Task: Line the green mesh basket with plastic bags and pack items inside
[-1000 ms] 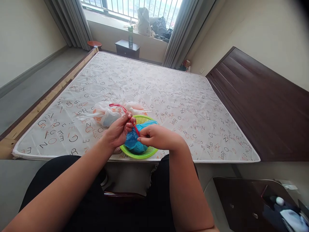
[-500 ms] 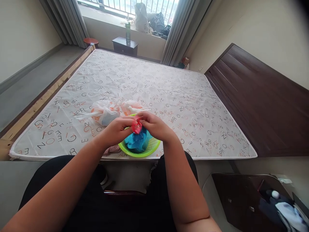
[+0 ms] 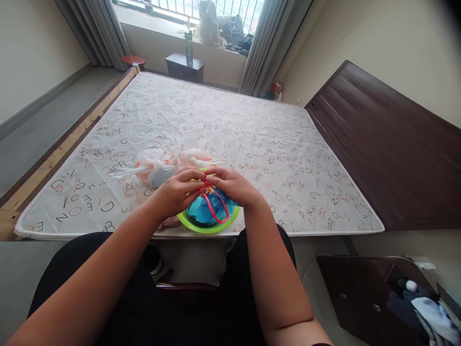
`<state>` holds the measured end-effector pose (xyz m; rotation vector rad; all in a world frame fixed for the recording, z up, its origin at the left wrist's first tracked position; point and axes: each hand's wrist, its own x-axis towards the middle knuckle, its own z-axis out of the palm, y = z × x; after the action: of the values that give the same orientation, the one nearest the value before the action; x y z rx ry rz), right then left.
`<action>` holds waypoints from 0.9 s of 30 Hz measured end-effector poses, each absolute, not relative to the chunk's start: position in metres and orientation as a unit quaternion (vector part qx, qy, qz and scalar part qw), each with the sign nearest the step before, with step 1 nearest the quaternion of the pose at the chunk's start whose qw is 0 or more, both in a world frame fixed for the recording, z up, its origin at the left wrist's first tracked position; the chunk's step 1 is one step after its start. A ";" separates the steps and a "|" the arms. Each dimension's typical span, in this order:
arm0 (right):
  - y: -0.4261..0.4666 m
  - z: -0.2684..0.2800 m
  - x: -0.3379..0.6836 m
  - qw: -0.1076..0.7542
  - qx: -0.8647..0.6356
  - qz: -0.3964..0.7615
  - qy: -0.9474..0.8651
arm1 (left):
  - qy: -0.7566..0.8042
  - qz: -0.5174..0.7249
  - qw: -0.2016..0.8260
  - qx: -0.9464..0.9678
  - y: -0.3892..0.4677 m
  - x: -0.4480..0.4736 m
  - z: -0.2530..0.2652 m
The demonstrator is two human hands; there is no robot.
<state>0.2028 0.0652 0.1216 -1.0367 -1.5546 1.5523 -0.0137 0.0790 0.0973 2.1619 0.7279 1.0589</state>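
Above a green plastic basket point(image 3: 208, 229), my left hand point(image 3: 180, 190) and my right hand point(image 3: 230, 185) meet with bent fingers. Between their fingertips they pinch a red plastic string point(image 3: 213, 207), whose loop hangs down over the basket. Inside the basket lies a crumpled blue plastic bag point(image 3: 203, 211), directly under my hands. White plastic bags with orange print point(image 3: 154, 168) rest just beyond my left hand. A pinkish knitted-looking item point(image 3: 170, 223) sits against the basket's left side, partly hidden by my left wrist.
The basket stands at the near edge of a letter-printed mattress point(image 3: 230, 120). A dark headboard point(image 3: 382, 149) is on the right, and a wooden bed rail point(image 3: 68, 144) runs along the left. At lower right, a dark cabinet point(image 3: 345, 274) holds cloth and a phone.
The red plastic was bunched up between my fingertips; now it is stretched out, with a long loop hanging down to the right over the blue bag.
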 end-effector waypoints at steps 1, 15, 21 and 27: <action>0.066 0.121 0.202 0.351 -0.412 0.591 -0.598 | 0.276 0.402 0.307 0.818 0.079 -0.013 0.096; 0.073 0.115 0.224 0.460 -0.503 0.543 -0.490 | 0.313 0.451 0.436 0.714 0.071 -0.012 0.107; 0.080 0.111 0.235 0.630 -0.441 0.571 -0.287 | 0.369 0.485 0.502 0.614 0.074 -0.013 0.099; 0.083 0.104 0.239 0.630 -0.431 0.626 -0.159 | 0.453 0.418 0.536 0.577 0.094 -0.024 0.075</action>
<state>0.2388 0.0831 0.1035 -0.9861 -0.3636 1.4343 -0.0243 0.0942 0.0750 1.3739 1.0789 0.9955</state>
